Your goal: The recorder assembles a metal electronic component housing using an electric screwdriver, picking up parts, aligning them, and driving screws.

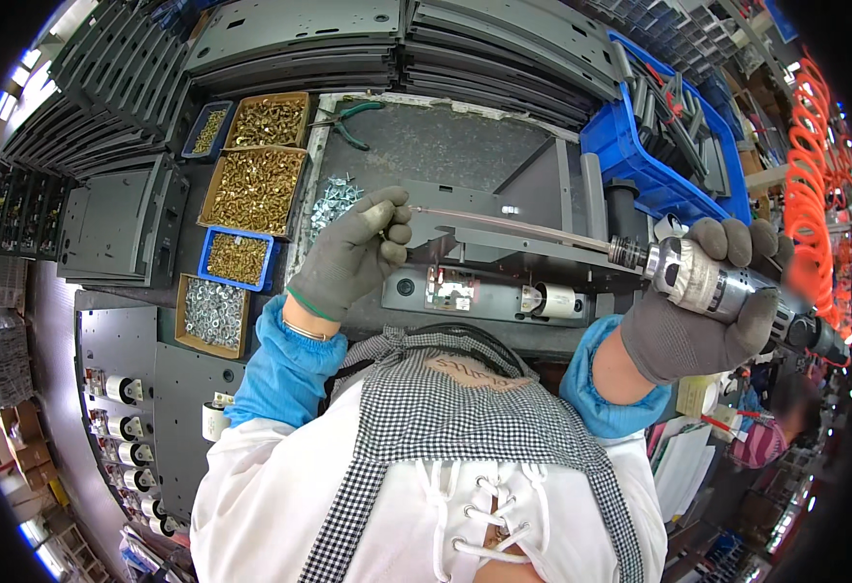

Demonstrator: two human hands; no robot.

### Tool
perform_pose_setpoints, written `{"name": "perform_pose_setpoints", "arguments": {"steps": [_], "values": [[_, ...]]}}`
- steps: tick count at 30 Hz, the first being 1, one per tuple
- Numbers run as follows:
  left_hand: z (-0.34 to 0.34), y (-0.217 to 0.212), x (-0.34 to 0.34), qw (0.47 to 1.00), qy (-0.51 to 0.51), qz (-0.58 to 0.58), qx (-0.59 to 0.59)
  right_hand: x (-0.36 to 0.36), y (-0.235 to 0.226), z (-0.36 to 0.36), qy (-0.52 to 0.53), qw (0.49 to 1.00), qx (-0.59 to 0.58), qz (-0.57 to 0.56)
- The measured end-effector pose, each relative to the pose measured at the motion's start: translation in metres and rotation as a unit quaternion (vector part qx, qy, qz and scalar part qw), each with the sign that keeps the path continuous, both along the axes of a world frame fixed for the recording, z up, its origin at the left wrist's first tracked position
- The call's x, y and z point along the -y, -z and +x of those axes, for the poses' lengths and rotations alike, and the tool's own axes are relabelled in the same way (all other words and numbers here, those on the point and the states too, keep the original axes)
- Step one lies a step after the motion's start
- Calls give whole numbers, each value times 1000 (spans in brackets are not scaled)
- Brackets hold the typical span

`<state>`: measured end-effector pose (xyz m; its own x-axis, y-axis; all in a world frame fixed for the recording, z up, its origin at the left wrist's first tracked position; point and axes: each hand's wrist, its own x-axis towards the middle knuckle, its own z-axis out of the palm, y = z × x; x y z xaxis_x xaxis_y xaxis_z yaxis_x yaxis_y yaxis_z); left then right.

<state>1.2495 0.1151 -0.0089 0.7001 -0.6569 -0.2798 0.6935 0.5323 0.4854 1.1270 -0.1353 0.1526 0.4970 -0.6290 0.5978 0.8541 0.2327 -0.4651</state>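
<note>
My right hand (683,335), in a grey glove, is wrapped round a silver and black power screwdriver (703,280). Its long thin bit (513,225) points left across the bench. At the bit's tip, my left hand (348,255), also gloved, has its fingers curled together; whatever they pinch is too small to name. Below the bit lies a grey metal panel (489,303) carrying a white cylindrical part (550,300) and a small metal fitting (450,289). Loose silver screws (337,199) are heaped beside my left hand.
Left stand boxes of brass-coloured screws (253,191) and a tray of silver washers (214,311). Green-handled pliers (353,126) lie at the back. Stacked grey panels (295,44) line the far edge. Right are a blue bin (640,165) and a coiled orange hose (808,165).
</note>
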Motion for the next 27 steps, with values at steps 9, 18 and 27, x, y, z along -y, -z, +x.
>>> {"name": "perform_pose_setpoints", "arguments": {"steps": [9,18,27], "values": [[7,2,16,989,105,-53,88,0,9,7,-5,1000,-3,13],[3,3,31,997,57,-13,55,6,17,0,10,1000,-14,-16],[14,-8,32,986,45,74,142,10,19,9,21,1000,-15,0]]}}
